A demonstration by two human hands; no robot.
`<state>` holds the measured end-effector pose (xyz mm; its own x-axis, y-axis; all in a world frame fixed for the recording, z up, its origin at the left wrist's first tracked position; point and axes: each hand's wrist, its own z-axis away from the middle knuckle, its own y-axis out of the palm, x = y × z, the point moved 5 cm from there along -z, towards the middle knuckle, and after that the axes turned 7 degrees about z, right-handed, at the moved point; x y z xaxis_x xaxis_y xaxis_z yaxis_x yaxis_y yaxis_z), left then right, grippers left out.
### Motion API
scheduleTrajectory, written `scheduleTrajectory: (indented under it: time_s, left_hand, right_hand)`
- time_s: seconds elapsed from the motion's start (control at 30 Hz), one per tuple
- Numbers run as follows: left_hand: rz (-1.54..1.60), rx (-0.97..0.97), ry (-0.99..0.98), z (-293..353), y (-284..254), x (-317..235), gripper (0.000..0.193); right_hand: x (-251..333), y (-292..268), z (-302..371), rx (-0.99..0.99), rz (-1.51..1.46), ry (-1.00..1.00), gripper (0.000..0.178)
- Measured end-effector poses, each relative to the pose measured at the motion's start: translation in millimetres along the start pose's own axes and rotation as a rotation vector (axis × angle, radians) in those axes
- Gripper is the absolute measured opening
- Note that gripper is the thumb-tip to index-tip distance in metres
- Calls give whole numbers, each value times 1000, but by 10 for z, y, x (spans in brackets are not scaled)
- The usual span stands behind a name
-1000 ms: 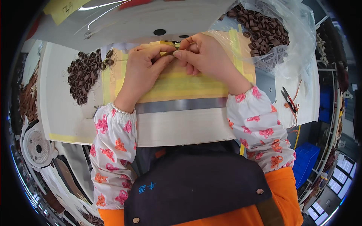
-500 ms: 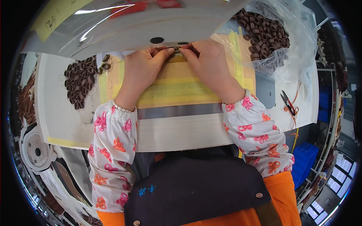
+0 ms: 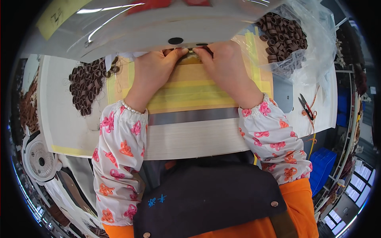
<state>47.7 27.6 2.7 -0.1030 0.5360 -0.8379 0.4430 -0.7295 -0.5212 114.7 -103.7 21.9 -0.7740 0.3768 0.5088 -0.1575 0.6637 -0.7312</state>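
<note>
Reaching hands: compared with one second ago, both are farther up, at the lower edge of the white machine head (image 3: 147, 35); the thumbs, which almost met then, are now a little apart, on two sides of a small metal part (image 3: 190, 50).
Work at the metal part: I judge that the handling is now done at this place, and no longer in front of it.
Left hand (image 3: 154, 69): narrow, with the thumb near the bent fingers; whether it grips, I cannot tell.
Right hand (image 3: 223, 67): also narrow, thumb pointing to the metal part; its fingertips are partly hidden, so its hold I cannot tell.
Brown piece (image 3: 168, 52): just a bit shows at the left fingertips, under the machine head.
Brown loops (image 3: 85, 85): piled on the table at left.
Yellow label (image 3: 65, 16): on the machine head, with dark handwriting.
Dark apron (image 3: 214, 194): it carries blue characters.
Brand: I can make out none.
</note>
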Motion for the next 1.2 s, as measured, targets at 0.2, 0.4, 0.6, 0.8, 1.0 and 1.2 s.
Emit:
scheduleTrajectory:
  time_s: [0.2, 0.4, 0.6, 0.8, 1.0, 1.2]
  left_hand:
    - [-2, 40, -12, -18, 4, -18, 26]
    - [45, 39, -55, -21, -5, 79, 27]
    - [48, 6, -68, -15, 7, 52, 22]
    - [47, 13, -99, 4, 29, 110, 28]
    - [17, 26, -41, 14, 26, 11, 22]
    - [-308, 31, 483, 290, 38, -331, 7]
  right_hand:
    - [-13, -2, -23, 10, -9, 18, 10]
    - [-15, 23, -61, 16, 4, 11, 13]
    - [-70, 38, -62, 63, -36, 45, 13]
    - [-91, 12, -41, 5, -24, 40, 15]
    - [-122, 31, -13, -1, -11, 43, 14]
    - [-166, -65, 80, 46, -76, -4, 14]
